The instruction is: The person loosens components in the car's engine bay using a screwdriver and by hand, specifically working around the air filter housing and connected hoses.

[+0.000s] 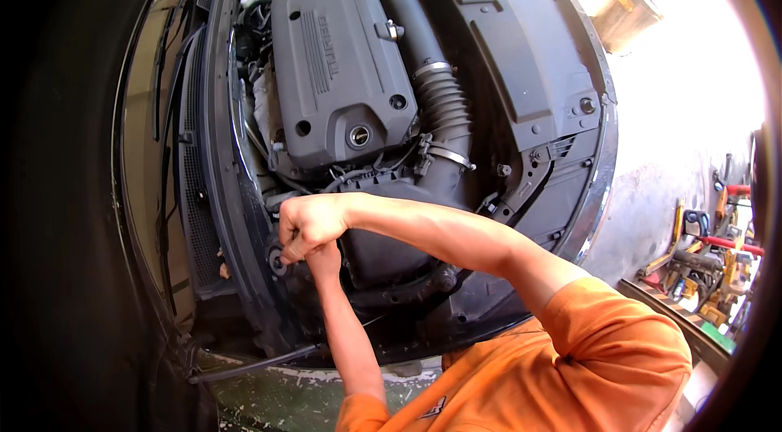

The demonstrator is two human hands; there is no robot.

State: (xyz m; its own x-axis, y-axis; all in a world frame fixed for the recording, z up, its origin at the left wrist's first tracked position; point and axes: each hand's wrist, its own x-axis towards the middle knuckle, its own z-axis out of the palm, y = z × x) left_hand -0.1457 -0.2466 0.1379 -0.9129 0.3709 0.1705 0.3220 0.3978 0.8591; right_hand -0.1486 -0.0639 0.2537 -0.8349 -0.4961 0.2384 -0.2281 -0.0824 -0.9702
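Both my hands are together at the near left corner of an open engine bay. My right hand (314,222) is closed, curled over my left hand (324,256). Whatever is inside its fingers, if anything, does not show. The fingers of my left hand are mostly hidden beneath it. Right beside them is a round black strut mount (278,261) with a bolt-like centre. The black air filter box (383,241) sits to the right, partly behind my right forearm. Beyond is the dark grey engine cover (342,74) with its oil filler cap (359,135).
A ribbed intake hose (446,106) with metal clamps runs along the engine's right side. The hood prop rod (257,367) lies low across the near edge. On the left are the cowl grille (194,179) and windshield. Tools (717,261) and a drum (623,13) stand at right.
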